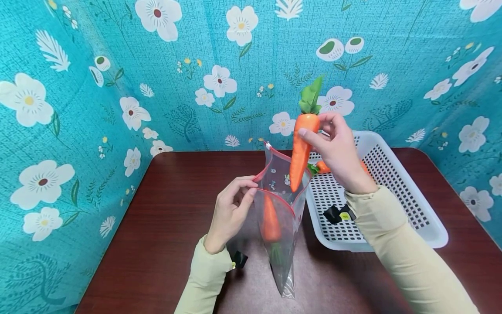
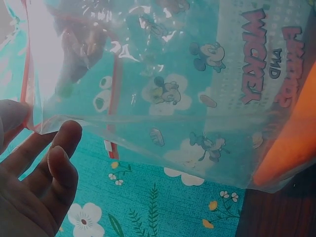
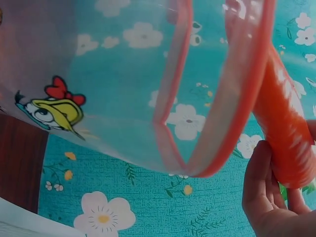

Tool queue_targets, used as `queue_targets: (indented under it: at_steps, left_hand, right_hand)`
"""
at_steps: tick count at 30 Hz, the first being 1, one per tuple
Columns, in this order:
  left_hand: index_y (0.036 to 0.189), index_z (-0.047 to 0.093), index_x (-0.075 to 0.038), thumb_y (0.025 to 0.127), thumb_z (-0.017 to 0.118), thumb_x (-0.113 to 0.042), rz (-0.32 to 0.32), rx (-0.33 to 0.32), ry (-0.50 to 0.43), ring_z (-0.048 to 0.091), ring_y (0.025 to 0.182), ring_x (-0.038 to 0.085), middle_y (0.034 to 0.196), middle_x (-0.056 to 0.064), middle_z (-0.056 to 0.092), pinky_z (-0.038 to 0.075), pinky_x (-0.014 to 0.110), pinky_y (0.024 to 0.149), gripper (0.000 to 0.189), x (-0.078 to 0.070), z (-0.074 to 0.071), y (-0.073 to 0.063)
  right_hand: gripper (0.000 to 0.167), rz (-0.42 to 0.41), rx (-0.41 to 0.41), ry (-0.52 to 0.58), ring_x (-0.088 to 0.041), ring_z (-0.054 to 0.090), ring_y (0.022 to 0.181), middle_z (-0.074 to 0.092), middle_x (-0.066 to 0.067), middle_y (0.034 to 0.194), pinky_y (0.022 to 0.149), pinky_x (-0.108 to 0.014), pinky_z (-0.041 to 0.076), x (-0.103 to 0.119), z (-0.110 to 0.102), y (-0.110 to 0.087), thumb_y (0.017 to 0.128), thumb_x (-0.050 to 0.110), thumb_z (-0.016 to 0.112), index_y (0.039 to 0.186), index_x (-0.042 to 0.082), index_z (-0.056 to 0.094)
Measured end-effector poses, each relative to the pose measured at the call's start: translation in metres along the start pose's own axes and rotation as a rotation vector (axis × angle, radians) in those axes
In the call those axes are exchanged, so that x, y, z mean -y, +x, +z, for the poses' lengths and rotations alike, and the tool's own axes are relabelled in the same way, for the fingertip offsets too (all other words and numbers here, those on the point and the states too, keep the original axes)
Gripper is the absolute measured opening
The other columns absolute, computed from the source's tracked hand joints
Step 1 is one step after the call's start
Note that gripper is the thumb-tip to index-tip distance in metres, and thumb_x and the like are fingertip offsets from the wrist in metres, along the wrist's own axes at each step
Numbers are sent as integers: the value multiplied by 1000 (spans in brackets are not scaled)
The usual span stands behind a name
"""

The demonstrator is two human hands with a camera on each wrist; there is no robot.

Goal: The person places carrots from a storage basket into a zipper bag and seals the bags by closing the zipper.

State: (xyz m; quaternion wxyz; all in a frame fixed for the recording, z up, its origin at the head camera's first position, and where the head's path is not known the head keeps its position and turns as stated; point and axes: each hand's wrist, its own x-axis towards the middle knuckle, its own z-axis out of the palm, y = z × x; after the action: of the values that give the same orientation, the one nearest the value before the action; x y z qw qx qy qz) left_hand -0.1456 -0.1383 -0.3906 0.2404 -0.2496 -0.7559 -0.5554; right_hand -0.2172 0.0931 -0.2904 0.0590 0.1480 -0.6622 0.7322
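Note:
My right hand [image 1: 337,144] pinches an orange carrot [image 1: 301,150] near its leafy top, green leaves up and tip pointing down into the mouth of a clear zip bag [image 1: 288,235]. With thumb and fingers, my left hand [image 1: 232,209] grips the bag's red-trimmed rim at its left side, and the mouth gapes wide. Inside the bag lies another carrot [image 1: 270,220], its leaves toward the bottom. The left wrist view shows cartoon prints on the bag and part of the inner carrot [image 2: 291,143]. In the right wrist view, the held carrot [image 3: 284,118] overlaps the red rim.
A white perforated basket [image 1: 421,213] stands on the right of the dark wooden table [image 1: 157,235], with another carrot [image 1: 323,166] partly hidden behind my right hand. A turquoise flowered cloth [image 1: 219,113] rises behind the table and along both sides.

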Motion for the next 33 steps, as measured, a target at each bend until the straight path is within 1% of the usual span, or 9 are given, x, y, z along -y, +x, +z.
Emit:
queue_targets:
  at_steps: [4, 5, 10, 11, 15, 20, 26, 29, 33]
  left_hand:
    - [105, 63, -7, 93, 62, -4, 4, 0, 4, 57, 59, 16, 115, 10, 66, 48, 23, 49, 13, 0, 0, 0]
    - [105, 63, -7, 93, 62, -4, 3, 0, 3, 57, 59, 18, 115, 10, 66, 48, 23, 49, 13, 1, 0, 0]
    - [106, 63, -7, 93, 62, -5, -8, 3, 2, 58, 59, 20, 116, 10, 66, 49, 23, 49, 14, -1, 0, 0]
    - [106, 63, -7, 93, 62, -5, -11, 3, 2, 58, 59, 22, 116, 10, 66, 49, 23, 49, 14, -1, 0, 0]
    - [106, 64, -6, 92, 62, -5, -10, -3, -4, 58, 59, 22, 116, 10, 66, 50, 24, 49, 14, -1, 0, 0]
    - [106, 64, -5, 92, 63, -3, 10, -15, -15, 57, 59, 16, 113, 12, 67, 48, 23, 48, 15, 0, 0, 1]
    - [106, 64, -5, 91, 63, -3, 12, -24, -15, 57, 60, 14, 111, 16, 66, 48, 22, 48, 16, 1, 1, 1]
    - [106, 64, -6, 91, 63, -4, 6, -28, -12, 58, 61, 12, 111, 15, 66, 48, 21, 48, 15, 1, 0, 1]
    - [105, 65, -6, 92, 63, -5, -2, -32, -1, 57, 62, 9, 112, 11, 67, 48, 21, 48, 14, 0, 0, 0]
  right_hand:
    - [33, 9, 11, -69, -6, 69, 83, 56, -3, 109, 72, -20, 56, -2, 3, -1, 89, 15, 68, 111, 11, 45]
    - [34, 16, 11, -94, -6, 69, 83, 55, -3, 108, 72, -20, 55, -3, 3, -1, 88, 16, 69, 111, 11, 45]
    - [42, 54, 7, -307, -8, 64, 80, 55, -1, 108, 74, -19, 53, -3, 7, -3, 87, 28, 71, 117, 11, 47]
    - [44, 59, 9, -341, -8, 63, 79, 56, -1, 109, 74, -20, 52, -3, 8, -4, 87, 30, 71, 118, 10, 47]
    - [47, 62, 29, -447, -11, 61, 80, 60, -4, 109, 74, -22, 49, -3, 9, -6, 86, 34, 71, 119, 8, 51]
    - [49, 63, 47, -538, -15, 57, 86, 64, -6, 105, 76, -26, 45, -3, 11, -7, 84, 39, 73, 119, 9, 55]
    - [50, 66, 85, -630, -18, 52, 79, 59, -6, 89, 62, -27, 42, -2, 12, -9, 83, 43, 73, 115, 10, 55]
    - [50, 48, 113, -669, -19, 51, 77, 58, -6, 86, 60, -26, 41, -3, 13, -9, 82, 44, 73, 114, 9, 55]
    - [48, 27, 134, -703, -20, 51, 76, 61, -7, 88, 63, -28, 41, -6, 14, -9, 82, 41, 74, 112, 8, 56]
